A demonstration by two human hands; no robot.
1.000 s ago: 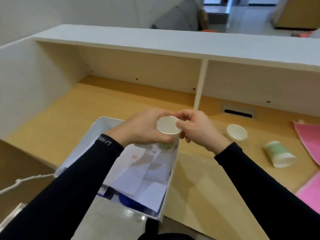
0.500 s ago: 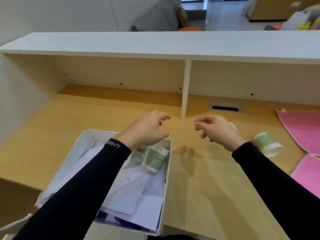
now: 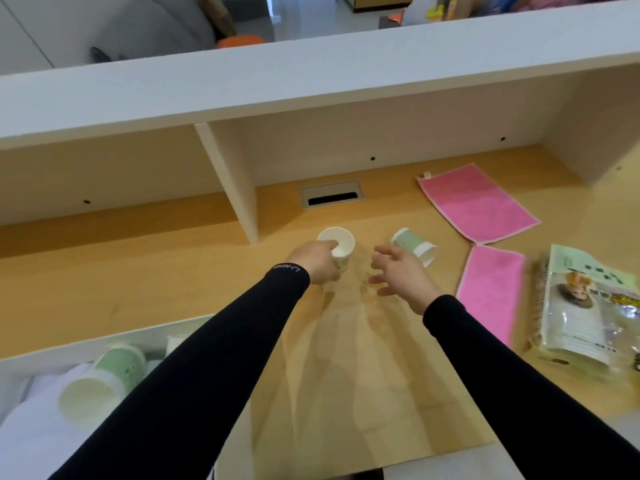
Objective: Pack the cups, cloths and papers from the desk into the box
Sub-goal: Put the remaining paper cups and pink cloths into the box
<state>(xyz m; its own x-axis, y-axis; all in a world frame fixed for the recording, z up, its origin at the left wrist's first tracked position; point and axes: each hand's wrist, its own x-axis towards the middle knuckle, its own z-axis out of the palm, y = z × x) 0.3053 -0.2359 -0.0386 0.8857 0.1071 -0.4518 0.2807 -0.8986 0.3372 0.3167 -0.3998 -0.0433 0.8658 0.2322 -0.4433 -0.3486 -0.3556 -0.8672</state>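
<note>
While a cup [image 3: 104, 382] and papers [image 3: 31, 441] already lie in the box [image 3: 45, 358], the left hand [image 3: 318, 259] grips an upright cup [image 3: 337, 245] on the tabletop [image 3: 173, 271], the right hand [image 3: 401, 275] reaches, fingers spread, toward a tipped cup [image 3: 414, 244], and two pink cloths [image 3: 474, 202] remain unpacked.

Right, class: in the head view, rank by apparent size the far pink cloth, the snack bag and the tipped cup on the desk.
Far pink cloth and snack bag: look alike; the bag is nearer the camera and blurred, so no ranking.
Smallest: tipped cup.
</note>
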